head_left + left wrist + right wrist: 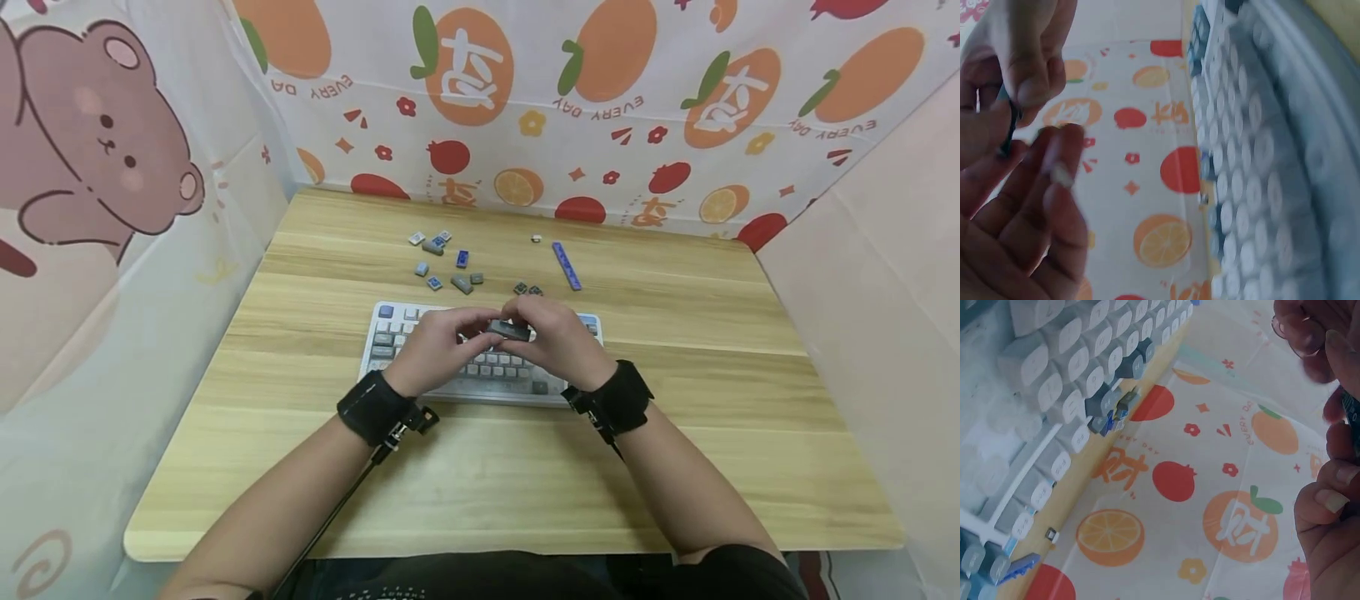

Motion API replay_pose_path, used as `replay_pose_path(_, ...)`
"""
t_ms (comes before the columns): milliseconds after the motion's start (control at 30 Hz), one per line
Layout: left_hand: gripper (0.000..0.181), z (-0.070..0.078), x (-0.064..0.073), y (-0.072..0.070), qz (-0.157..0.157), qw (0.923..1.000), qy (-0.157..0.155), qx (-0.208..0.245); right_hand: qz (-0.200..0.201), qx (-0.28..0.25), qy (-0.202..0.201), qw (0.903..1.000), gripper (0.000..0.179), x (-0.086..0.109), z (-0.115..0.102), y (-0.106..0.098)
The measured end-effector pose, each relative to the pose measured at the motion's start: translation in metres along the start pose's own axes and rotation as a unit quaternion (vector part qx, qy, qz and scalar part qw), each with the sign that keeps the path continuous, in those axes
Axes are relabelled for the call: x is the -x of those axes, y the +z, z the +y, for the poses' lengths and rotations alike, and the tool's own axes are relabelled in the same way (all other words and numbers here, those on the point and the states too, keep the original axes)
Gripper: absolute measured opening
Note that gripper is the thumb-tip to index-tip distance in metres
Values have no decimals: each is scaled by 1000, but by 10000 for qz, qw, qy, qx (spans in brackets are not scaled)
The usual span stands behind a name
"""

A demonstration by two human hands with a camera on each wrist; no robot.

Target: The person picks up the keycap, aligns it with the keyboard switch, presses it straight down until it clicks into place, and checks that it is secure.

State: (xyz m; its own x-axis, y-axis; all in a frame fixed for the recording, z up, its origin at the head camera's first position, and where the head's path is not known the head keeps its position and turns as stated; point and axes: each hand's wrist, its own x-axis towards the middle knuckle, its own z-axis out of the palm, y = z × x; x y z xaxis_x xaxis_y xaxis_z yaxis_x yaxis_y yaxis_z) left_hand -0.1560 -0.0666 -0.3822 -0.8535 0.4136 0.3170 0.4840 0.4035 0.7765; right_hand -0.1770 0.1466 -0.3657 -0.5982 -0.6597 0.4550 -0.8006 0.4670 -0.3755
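A pale wood table [487,483] spreads beneath a fruit-print cloth [600,150] hung along its far edge. A white-and-grey keyboard [480,389] sits at the table's middle, crossed by a person's two bare hands, each below a black wrist strap [371,408]. The left hand [438,350] and the right hand [562,337] meet over the keyboard, thumbs and fingers drawn narrow, pinching a dark oblong piece [510,331] from either side; its exact kind is too small to tell. The piece lies between the fingertips, right of the left hand and left of the right. Beyond the keyboard to the right rests a blue strip [566,267]; farther left, loose keycaps [461,284] lie scattered. A tiny white piece [536,238] sits near the strip's far end.
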Motion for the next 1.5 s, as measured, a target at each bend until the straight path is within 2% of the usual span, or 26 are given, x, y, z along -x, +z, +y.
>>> replay_pose_path(233,25,1,-3,12,417,9988,138,-230,-104,-15,144,9998,27,13,8,-11)
replay_pose_path(433,25,0,-5,21,516,9964,138,-661,-265,72,324,9991,24,21,13,-14)
replay_pose_path(533,26,-1,-4,25,432,9949,73,-908,-422,154,489,9978,22,26,16,-13)
replay_pose_path(667,17,-5,-4,28,301,9939,-231,-1035,-603,461,884,9932,23,36,27,-11)
replay_pose_path(800,13,-9,-2,28,179,9932,-495,-1038,-746,787,1504,9827,21,50,43,-9)
replay_pose_path(933,12,-10,0,30,-26,9931,-602,-1006,-1038,770,1933,9726,20,59,54,-5)
replay_pose_path(1100,11,-10,1,34,-268,9910,-619,-1160,-1350,630,2107,9661,19,63,57,2)
replay_pose_path(1500,9,-13,4,37,-376,9913,-587,-1115,-1639,434,2404,9557,19,70,55,8)
